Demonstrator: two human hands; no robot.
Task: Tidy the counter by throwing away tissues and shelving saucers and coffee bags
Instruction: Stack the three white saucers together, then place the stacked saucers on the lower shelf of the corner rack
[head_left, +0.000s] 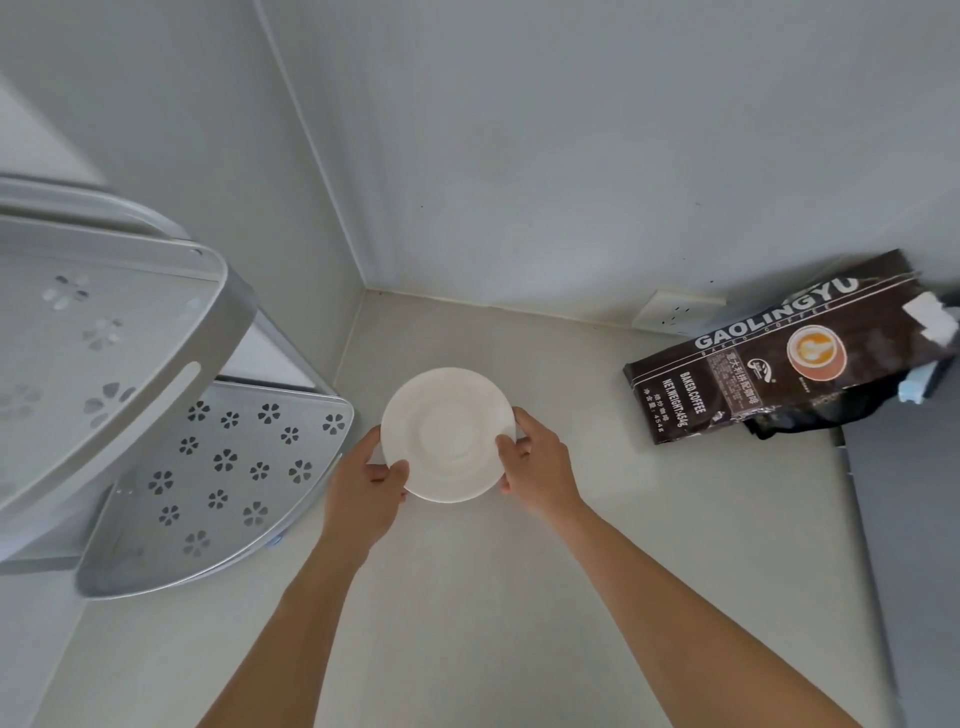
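Note:
A white saucer (447, 431) is held between both hands over the pale counter (493, 597), near the corner. My left hand (363, 493) grips its lower left rim, thumb on top. On the right rim my right hand (535, 462) pinches the edge. A dark brown coffee bag (779, 353) with white lettering lies flat on the counter at the right, by the wall. At the left stands a grey corner shelf rack; its lower tier (223, 483) has flower-shaped holes and sits just left of the saucer, and its upper tier (104, 338) hangs above that.
A white wall socket (675, 312) sits low on the back wall behind the coffee bag. Another dark bag (821, 410) and a pale blue object (919, 387) lie partly under the coffee bag's right end. A grey surface (909, 545) borders the counter's right side.

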